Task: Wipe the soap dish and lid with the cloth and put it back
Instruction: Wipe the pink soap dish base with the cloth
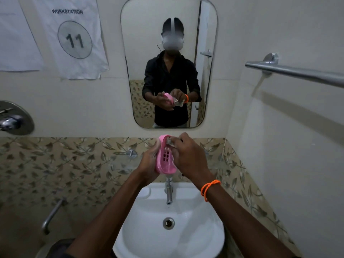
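A pink soap dish (166, 157) with a slotted bottom is held on its edge above the sink, its hollow side facing right. My left hand (149, 162) grips it from behind and below. My right hand (188, 155) holds a small pale cloth (170, 142) and presses it into the upper inside of the dish. Most of the cloth is hidden under my fingers. I cannot pick out a separate lid.
A white basin (149, 235) with a chrome tap (169, 190) lies below my hands. A glass shelf (122, 159) runs along the tiled wall behind them. A mirror (168, 62) hangs above, a towel rail (297, 72) juts from the right wall, and a shower mixer (13, 118) sits at left.
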